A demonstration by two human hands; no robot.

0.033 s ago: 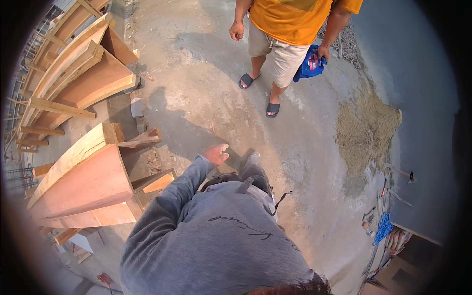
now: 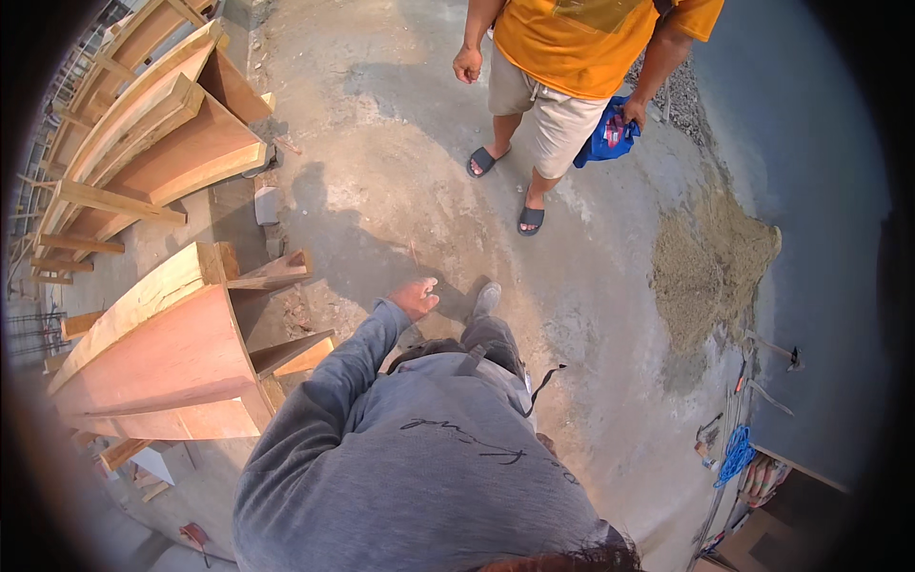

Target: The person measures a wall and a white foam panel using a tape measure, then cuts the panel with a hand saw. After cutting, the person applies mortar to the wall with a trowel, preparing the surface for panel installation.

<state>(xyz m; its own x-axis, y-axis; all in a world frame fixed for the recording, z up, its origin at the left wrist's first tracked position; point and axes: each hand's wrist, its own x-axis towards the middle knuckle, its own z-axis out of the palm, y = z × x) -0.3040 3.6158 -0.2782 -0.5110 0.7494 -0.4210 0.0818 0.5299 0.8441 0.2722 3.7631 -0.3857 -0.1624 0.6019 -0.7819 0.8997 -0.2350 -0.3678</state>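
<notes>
My left hand hangs low beside my left thigh, out of a grey sleeve. Its fingers are loosely bent and apart, and I see nothing in them. Concrete lies below it, and the nearest large object is a wooden formwork box to the left, apart from the hand. My right hand does not show; my grey sweatshirt covers much of the lower middle. One of my shoes is forward on the ground. Ahead stands a person in an orange shirt, holding a blue bag in one hand.
More timber formwork lines the far left. A sand pile lies on the concrete at right, with gravel beyond it. Near the right edge are a hammer-like tool, a coil of blue rope and stacked sacks.
The view shifts slightly. My left hand's fingers look more bent than before, and my forward shoe appears farther out. The other person stays standing with the blue bag.
</notes>
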